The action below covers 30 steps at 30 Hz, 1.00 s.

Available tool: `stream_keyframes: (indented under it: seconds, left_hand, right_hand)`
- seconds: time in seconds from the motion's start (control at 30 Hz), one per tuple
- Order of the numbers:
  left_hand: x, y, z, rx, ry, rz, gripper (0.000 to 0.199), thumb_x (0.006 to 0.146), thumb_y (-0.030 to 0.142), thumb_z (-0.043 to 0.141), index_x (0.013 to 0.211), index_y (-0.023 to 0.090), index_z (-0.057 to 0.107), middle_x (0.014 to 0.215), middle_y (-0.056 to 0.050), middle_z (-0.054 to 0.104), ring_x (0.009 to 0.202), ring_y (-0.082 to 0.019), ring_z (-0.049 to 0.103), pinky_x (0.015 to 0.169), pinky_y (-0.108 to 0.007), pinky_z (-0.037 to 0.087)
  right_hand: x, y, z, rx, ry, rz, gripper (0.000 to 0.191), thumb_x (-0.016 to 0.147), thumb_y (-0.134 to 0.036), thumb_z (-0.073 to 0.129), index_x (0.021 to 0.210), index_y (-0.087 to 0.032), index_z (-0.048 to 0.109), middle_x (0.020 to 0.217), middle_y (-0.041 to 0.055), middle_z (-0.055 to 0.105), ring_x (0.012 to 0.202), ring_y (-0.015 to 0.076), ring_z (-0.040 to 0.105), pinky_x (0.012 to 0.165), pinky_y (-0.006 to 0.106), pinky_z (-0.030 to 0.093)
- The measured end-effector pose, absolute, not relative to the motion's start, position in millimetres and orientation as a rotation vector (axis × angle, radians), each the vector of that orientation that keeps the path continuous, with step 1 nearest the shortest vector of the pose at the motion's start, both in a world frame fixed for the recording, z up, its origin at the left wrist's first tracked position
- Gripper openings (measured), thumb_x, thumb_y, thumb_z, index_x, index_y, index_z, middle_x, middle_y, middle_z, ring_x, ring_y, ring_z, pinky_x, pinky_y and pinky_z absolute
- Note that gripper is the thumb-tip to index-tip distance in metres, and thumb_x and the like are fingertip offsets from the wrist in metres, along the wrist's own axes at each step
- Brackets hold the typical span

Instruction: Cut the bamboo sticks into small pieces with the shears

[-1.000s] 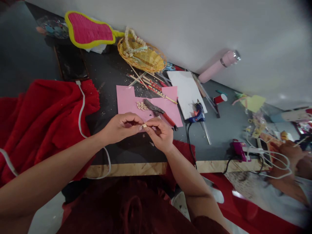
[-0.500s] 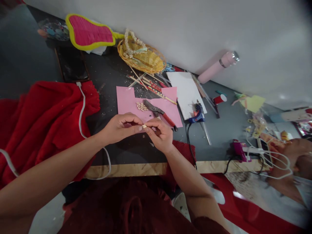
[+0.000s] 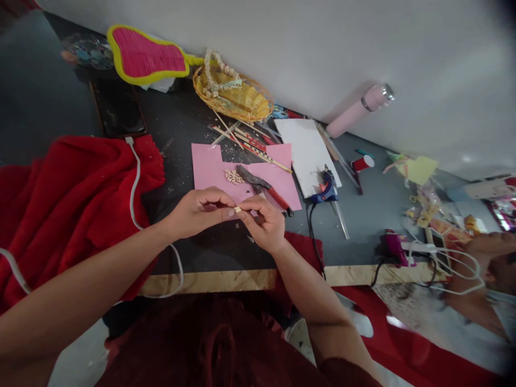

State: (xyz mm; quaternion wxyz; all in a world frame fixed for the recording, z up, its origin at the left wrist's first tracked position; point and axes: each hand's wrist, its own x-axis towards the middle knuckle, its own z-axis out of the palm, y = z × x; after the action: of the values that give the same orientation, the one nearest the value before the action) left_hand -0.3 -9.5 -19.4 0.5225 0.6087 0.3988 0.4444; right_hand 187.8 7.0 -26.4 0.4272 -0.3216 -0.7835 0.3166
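Between the fingertips of my left hand (image 3: 205, 212) and my right hand (image 3: 264, 217) is a small pale wooden piece (image 3: 237, 209), pinched from both sides above the table's near part. Just beyond my fingers lies a cut pink paper sheet (image 3: 207, 166). A little pile of similar short pale pieces (image 3: 234, 176) rests on it. Beside the pile, pruning shears (image 3: 272, 192) with red-and-black handles lie across the paper, close to my right hand.
Behind the paper are thin sticks (image 3: 250, 142) and a wicker basket (image 3: 245, 99). A blue glue gun (image 3: 325, 192) rests by a white sheet (image 3: 308, 156); its cord crosses the table edge. A red cloth (image 3: 92, 199) lies left, a pink bottle (image 3: 358, 110) stands behind. Another person (image 3: 479, 263) is at right.
Both my hands stay in nearly the same place, still pinching the small piece. The person at the right has shifted slightly.
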Motion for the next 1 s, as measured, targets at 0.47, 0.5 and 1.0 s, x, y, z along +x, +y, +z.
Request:
stream_keyframes:
  seconds: [0.47, 0.5, 1.0]
  left_hand:
    - [-1.5, -8.9, -23.4, 1.490, 0.989, 1.006, 0.019, 0.080, 0.034, 0.063, 0.085, 0.016, 0.068, 0.078, -0.003, 0.066, 0.070, -0.012, 0.060, 0.064, -0.021, 0.047]
    - [-1.4, -8.9, -24.1, 1.481, 0.993, 0.993, 0.020, 0.080, 0.035, 0.063, 0.085, 0.016, 0.068, 0.078, -0.003, 0.067, 0.070, -0.012, 0.060, 0.064, -0.021, 0.047]
    - [-1.4, -9.4, -26.7, 1.484, 1.005, 0.981, 0.019, 0.080, 0.032, 0.062, 0.085, 0.015, 0.067, 0.075, -0.002, 0.066, 0.065, -0.011, 0.058, 0.060, -0.019, 0.045]
  right_hand:
    - [189.5, 10.7, -26.6, -0.805, -1.958, 0.818, 0.009, 0.085, -0.019, 0.061, 0.092, -0.023, 0.064, 0.082, 0.0009, 0.065, 0.077, 0.0145, 0.061, 0.070, 0.030, 0.050]
    - [189.9, 11.4, -26.3, -0.812, -1.976, 0.811, 0.009, 0.085, -0.020, 0.060, 0.092, -0.023, 0.064, 0.082, 0.0010, 0.065, 0.077, 0.0146, 0.061, 0.070, 0.030, 0.050]
    - [190.2, 13.0, -24.7, -0.787, -2.024, 0.780, 0.009, 0.085, -0.017, 0.059, 0.091, -0.022, 0.063, 0.080, 0.0009, 0.064, 0.075, 0.0140, 0.060, 0.069, 0.029, 0.049]
